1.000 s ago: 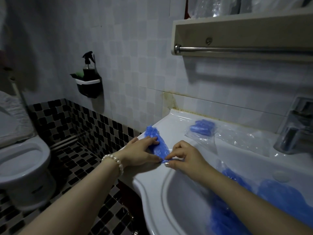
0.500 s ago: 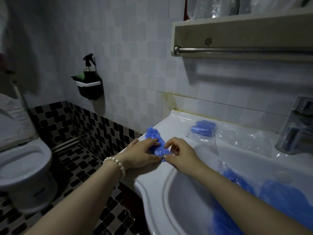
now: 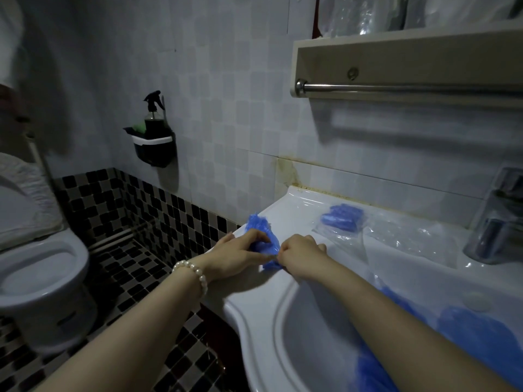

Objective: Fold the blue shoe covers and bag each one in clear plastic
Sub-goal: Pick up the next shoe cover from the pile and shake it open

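One head-worn view, close over your forearms.
You look forward and down across the white ceramic washbasin (image 3: 254, 301) toward the pale tiled wall (image 3: 226, 94).

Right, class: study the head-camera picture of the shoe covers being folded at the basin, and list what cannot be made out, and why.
- Folds in the blue shoe cover: left hand and right hand cover its middle.
- Number of loose shoe covers: the right forearm and the picture's edge cut the pile off.
- Faucet: cut by the right edge.
- Bagged shoe cover: whether its bag is closed is too small to tell.
- Items above the shelf: cut by the top edge.
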### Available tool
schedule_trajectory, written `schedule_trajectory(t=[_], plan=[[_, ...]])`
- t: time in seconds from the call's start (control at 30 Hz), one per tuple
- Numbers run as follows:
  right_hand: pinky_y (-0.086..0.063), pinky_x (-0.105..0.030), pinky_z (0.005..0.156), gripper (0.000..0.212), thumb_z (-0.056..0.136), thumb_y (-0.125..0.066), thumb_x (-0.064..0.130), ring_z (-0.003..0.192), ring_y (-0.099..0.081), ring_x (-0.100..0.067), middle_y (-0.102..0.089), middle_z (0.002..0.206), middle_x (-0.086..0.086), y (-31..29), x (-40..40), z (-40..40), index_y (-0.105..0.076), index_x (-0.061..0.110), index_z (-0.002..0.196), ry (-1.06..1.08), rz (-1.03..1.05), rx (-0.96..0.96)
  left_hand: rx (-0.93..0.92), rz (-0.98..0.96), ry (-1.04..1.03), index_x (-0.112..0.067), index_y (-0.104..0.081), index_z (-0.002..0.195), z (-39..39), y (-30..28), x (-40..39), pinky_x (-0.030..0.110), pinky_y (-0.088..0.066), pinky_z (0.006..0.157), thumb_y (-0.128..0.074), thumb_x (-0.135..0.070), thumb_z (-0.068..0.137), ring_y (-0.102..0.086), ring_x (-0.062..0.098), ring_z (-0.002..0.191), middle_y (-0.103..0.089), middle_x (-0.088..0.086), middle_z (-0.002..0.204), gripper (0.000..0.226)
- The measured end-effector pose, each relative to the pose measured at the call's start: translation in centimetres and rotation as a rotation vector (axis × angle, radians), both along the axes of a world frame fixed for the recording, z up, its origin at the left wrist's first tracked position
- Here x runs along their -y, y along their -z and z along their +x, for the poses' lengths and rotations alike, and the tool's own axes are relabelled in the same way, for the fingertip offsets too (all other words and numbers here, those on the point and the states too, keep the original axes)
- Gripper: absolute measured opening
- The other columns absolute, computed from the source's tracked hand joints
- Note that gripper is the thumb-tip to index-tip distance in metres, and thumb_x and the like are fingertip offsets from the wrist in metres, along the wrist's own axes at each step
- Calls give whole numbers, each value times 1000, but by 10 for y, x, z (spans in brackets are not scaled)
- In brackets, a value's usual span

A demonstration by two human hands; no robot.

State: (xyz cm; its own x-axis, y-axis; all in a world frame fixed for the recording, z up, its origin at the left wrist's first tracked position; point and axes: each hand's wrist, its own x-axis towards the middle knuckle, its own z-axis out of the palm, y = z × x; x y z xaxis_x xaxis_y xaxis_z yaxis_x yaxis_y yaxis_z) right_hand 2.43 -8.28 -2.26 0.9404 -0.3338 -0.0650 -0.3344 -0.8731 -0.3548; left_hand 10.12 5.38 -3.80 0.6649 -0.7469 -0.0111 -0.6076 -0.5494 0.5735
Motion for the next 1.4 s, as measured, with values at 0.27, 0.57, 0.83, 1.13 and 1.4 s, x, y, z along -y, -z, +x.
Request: schedule_trajectory(t=[0.27, 0.57, 0.83, 1.13, 1.4], plan=[[-44, -35, 87, 14, 77, -69, 21, 77, -52, -13, -53, 77, 8, 9, 8, -10, -61, 31, 72, -60, 285, 235, 137, 65, 18, -41, -43, 109, 7, 8, 0, 25, -10, 107, -52, -59, 72, -45, 5, 120, -51, -16, 132, 42], [-36, -27, 89, 18, 84, -68, 25, 102, -47, -16, -47, 92, 7, 22, 14, -14, -58, 29, 70, -205, 135, 373, 154, 35, 11, -38, -48, 113, 7, 8, 2, 27, -17, 109, -51, -52, 85, -45, 8, 111, -53, -15, 129, 31], [-29, -34, 90, 32, 88, -55, 26, 119, -39, -26, -52, 122, -7, 2, -2, 13, -59, 18, 118, 70, 14, -15, -54, -112, 83, -36, -57, 76, 17, 9, -7, 46, -24, 112, -62, -65, 62, -47, 10, 122, -55, -11, 132, 33], [-46, -38, 89, 21, 71, -79, 27, 82, -55, -11, -54, 84, 12, 19, 17, -12, -63, 38, 77, -166, 429, 373, 89, -100, 98, -37, -56, 70, 14, 10, -6, 46, -23, 112, -63, -44, 81, -45, 10, 129, -49, -13, 138, 15], [-30, -31, 82, 22, 87, -60, 24, 103, -47, -21, -49, 92, 5, 22, 11, -3, -62, 23, 65, -91, 127, 346, 37, -154, 59, -47, -56, 76, 17, 15, -4, 43, -26, 111, -50, -60, 66, -43, 2, 128, -56, -17, 128, 17]])
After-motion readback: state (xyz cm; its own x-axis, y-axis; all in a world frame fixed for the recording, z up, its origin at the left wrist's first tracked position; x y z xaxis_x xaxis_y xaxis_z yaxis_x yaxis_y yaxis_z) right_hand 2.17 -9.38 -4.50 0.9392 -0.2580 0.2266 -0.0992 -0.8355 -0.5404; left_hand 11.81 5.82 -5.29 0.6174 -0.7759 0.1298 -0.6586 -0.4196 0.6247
